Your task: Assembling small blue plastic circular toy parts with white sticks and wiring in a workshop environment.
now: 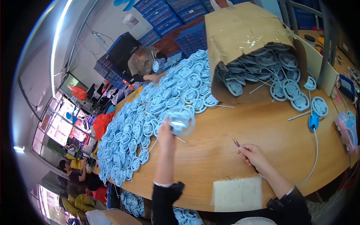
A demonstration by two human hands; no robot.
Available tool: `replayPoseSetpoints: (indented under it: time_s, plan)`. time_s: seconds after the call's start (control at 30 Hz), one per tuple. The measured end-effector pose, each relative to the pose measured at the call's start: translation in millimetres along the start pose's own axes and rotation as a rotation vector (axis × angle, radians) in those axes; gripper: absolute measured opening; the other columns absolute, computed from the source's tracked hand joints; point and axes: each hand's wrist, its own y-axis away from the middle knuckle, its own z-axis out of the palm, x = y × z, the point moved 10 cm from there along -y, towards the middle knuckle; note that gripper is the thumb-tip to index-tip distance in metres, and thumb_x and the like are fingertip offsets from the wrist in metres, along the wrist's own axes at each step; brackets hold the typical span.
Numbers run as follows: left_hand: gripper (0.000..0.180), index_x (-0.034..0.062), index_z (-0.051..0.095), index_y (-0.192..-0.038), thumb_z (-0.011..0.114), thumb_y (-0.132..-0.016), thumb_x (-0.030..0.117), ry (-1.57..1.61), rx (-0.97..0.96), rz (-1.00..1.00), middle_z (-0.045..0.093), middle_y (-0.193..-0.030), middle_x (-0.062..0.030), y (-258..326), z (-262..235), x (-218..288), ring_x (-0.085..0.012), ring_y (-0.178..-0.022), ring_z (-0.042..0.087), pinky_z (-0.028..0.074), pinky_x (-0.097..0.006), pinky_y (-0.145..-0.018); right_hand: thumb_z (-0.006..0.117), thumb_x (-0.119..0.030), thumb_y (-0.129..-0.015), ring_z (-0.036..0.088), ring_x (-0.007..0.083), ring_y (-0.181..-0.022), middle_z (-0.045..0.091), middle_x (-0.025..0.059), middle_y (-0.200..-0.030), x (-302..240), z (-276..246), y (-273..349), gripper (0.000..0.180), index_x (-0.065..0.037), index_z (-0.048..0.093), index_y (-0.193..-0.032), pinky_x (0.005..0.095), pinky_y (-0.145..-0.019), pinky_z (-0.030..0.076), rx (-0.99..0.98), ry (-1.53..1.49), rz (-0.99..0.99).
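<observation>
My left hand [166,133] is closed on the edge of a light-blue round plastic part [182,119], lifted over the table beside a big heap of like parts [165,101]. The part is smeared by motion, so its details do not show. My right hand [253,155] pinches a thin two-pronged lead [236,142], whose dark prongs end in coppery tips pointing up and left. The tips touch nothing and are apart from the held part. A pale mat [237,194] lies on the wooden table [210,165] just below my right hand.
A tipped cardboard box [247,33] spills more blue parts at the back right. A white cable [316,150] runs down from a small blue device [314,122]. A pink toy car [346,131] stands at the right edge. Across the heap sits a co-worker [144,62].
</observation>
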Motion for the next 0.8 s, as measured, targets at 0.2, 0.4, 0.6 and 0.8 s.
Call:
replayPoseSetpoints:
  time_s: [0.2,0.4,0.6,0.8]
  plan:
    - [0.024,0.0036,0.056,-0.093,0.046,-0.087,0.025,0.109,-0.093,-0.237,0.059,-0.080,-0.0016,81,58,-92,-0.0081,-0.069,0.056,0.045,-0.020,-0.057,0.049,-0.025,-0.084,0.036,0.0052,-0.039,0.041,-0.0029,-0.051,-5,28,6,0.025,-0.005,0.055,-0.071,0.0193,-0.036,0.029,-0.155,0.005,-0.006]
    - [0.026,0.0004,0.056,-0.094,0.047,-0.087,0.023,0.079,-0.023,-0.067,0.059,-0.082,-0.0032,111,47,-104,-0.0086,-0.070,0.055,0.044,-0.022,-0.061,0.048,-0.025,-0.084,0.035,0.0055,-0.036,0.042,-0.0018,-0.047,-7,44,6,0.026,-0.004,0.055,-0.071,0.0202,-0.033,0.027,-0.241,0.076,-0.066]
    - [0.026,-0.0018,0.057,-0.095,0.048,-0.086,0.021,0.016,-0.112,-0.127,0.059,-0.086,-0.0054,124,61,-119,-0.0096,-0.075,0.054,0.043,-0.022,-0.068,0.049,-0.027,-0.083,0.035,0.0057,-0.033,0.042,-0.0010,-0.045,18,35,2,0.029,-0.002,0.055,-0.069,0.0219,-0.030,0.026,-0.186,0.178,0.040]
    - [0.024,-0.0018,0.057,-0.093,0.049,-0.085,0.019,0.035,-0.141,-0.183,0.059,-0.085,-0.0055,123,61,-127,-0.0098,-0.076,0.054,0.043,-0.022,-0.068,0.050,-0.027,-0.082,0.036,0.0064,-0.032,0.043,0.0001,-0.045,18,34,0,0.030,-0.002,0.055,-0.067,0.0218,-0.030,0.027,-0.192,0.181,0.075]
